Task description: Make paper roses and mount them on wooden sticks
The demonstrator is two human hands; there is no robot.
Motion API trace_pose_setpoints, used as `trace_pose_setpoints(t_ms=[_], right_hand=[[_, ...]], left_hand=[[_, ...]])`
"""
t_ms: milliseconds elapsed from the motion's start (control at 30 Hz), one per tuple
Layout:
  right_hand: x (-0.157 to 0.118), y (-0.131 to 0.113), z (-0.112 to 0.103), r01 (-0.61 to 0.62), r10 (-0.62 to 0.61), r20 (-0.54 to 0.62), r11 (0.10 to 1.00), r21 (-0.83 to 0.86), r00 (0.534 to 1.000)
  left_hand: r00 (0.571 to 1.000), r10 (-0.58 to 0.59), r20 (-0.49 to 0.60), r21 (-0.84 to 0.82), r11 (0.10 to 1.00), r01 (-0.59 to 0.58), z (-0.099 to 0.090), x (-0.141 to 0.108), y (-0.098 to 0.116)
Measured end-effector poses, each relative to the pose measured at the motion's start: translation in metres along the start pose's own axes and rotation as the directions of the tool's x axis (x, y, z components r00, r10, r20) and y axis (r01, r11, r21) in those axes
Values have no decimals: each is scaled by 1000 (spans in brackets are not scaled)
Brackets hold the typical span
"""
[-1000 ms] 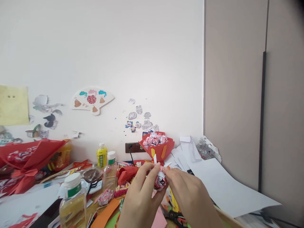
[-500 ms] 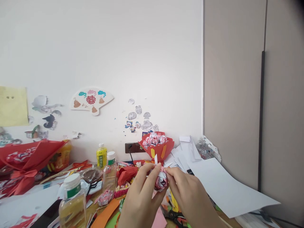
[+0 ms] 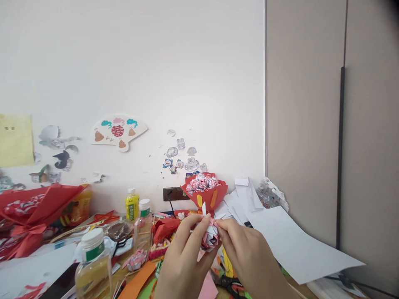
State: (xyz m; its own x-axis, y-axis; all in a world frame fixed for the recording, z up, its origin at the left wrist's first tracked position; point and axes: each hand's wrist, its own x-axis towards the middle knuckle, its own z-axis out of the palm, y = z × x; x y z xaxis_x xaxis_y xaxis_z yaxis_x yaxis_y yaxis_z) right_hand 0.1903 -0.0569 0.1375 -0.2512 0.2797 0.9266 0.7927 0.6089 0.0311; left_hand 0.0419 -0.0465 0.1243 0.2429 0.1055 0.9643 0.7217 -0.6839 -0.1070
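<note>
Between my two hands is a folded paper flower (image 3: 210,237), pink and white, with a white pointed strip standing up from its top. My left hand (image 3: 187,253) is closed on its left side, fingers and thumb pinching it. On the right, my right hand (image 3: 246,249) pinches the flower's upper edge with thumb and forefinger. Parts of the flower are hidden behind my fingers. Just beyond stands a bouquet (image 3: 204,189) of similar pink-white paper flowers in red wrapping. Another loose paper flower (image 3: 136,260) lies to the left of my hands.
Bottles stand on the left: a large clear one (image 3: 93,265), a smaller clear one (image 3: 144,228) and a yellow one (image 3: 132,205). A red-wrapped bouquet (image 3: 34,211) lies far left. Black-handled scissors (image 3: 230,285) lie under my right hand; white paper (image 3: 299,241) spreads right.
The view has shifted very slightly, so the surroundings sit a little further left. Both hands keep their hold on the paper flower with hardly any movement.
</note>
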Motion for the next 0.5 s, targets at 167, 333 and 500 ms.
trace_pose_setpoints(t_ms=[167, 333, 500], right_hand=[[2, 0, -4, -95, 95, 1, 991, 92, 995], [1, 0, -3, -107, 111, -26, 988, 115, 994], [1, 0, 1, -76, 83, -81, 994, 80, 993]], left_hand=[[999, -10, 35, 7, 1000, 10, -3, 0, -2], [999, -23, 41, -2, 1000, 23, -5, 0, -4], [999, -24, 37, -6, 1000, 24, -5, 0, -3]])
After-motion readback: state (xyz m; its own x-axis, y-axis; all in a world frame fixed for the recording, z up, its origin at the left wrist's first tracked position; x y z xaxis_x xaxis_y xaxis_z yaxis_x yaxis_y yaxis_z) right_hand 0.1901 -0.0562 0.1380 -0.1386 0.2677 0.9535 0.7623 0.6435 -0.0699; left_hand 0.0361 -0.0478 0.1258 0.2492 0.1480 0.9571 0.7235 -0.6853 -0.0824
